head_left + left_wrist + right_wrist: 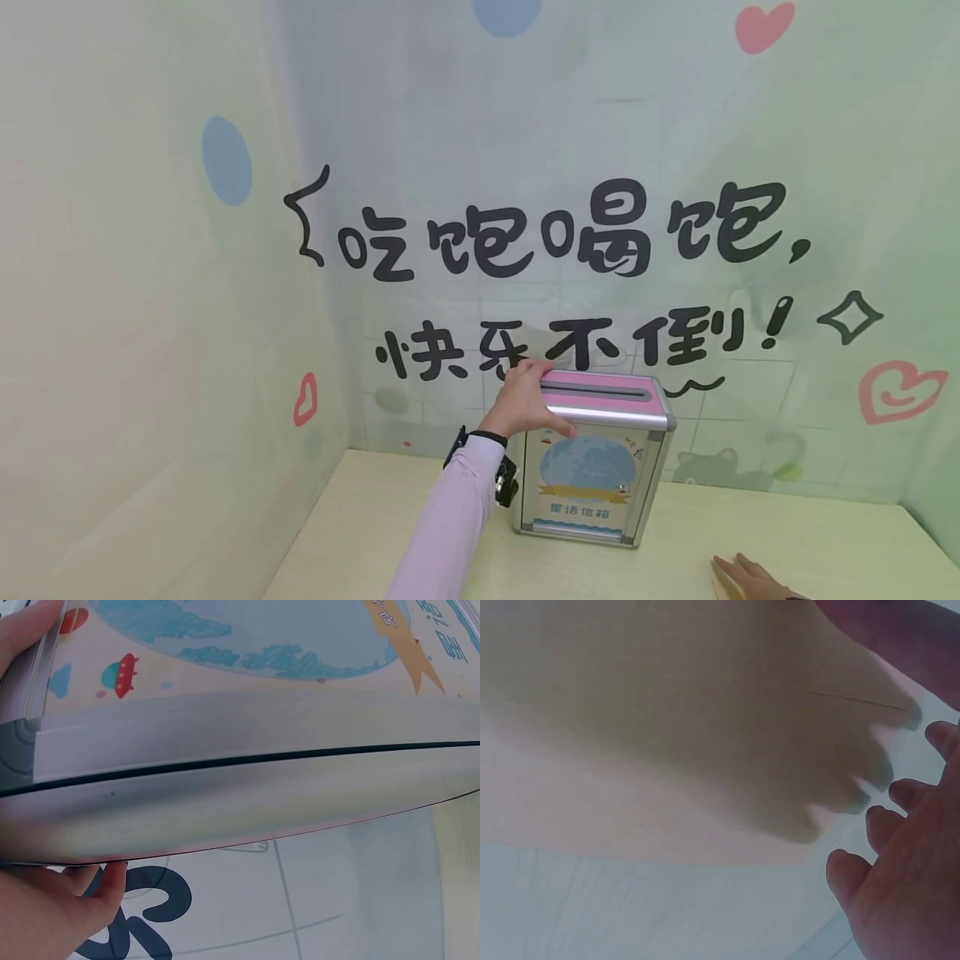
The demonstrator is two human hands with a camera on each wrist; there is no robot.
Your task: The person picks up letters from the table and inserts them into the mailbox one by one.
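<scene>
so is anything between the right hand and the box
Nothing visible. The right hand rests flat on the table, and only bare tabletop lies between it and the box. The left hand already grips the box's top left corner.

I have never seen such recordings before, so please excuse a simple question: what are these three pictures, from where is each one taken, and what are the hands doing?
No machine here: a person works with bare hands and wears three cameras. The head view looks down at a pale wooden table in a corner with decorated walls. On it stands a metal suggestion box with a pink slotted top. The left hand grips the box's top left edge; its wrist view shows the box very close, with the thumb beneath the edge. The right hand rests with straight fingers on a tan envelope on the table; its wrist view is blurred.
</scene>
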